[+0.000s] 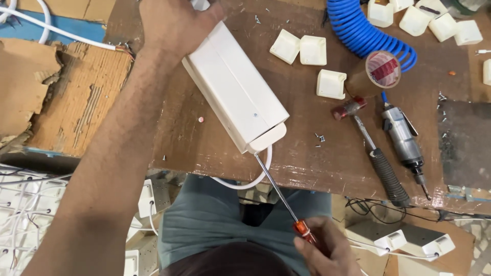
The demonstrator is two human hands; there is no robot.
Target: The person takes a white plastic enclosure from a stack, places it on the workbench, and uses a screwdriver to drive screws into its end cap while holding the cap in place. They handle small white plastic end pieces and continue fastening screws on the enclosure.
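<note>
Beside the white box (235, 87) lie hammer (371, 148), tape roll (376, 74), caps (331, 83).

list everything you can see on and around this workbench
box: one, long, white, lying diagonally on the bench under the left hand
screwdriver: one, orange handle, tip at the box's near end
cable: one, white, looping out from the box's near end
workbench: one, brown wood
end caps: at least eight, cream, scattered top right
air hose: one, blue coil, top right
tape roll: one, brown, beside the hose
hammer: one, black grip, right
air tool: one, grey, right of the hammer
cardboard: brown pieces, left
left hand: on the box's far end
right hand: gripping the screwdriver handle
</note>
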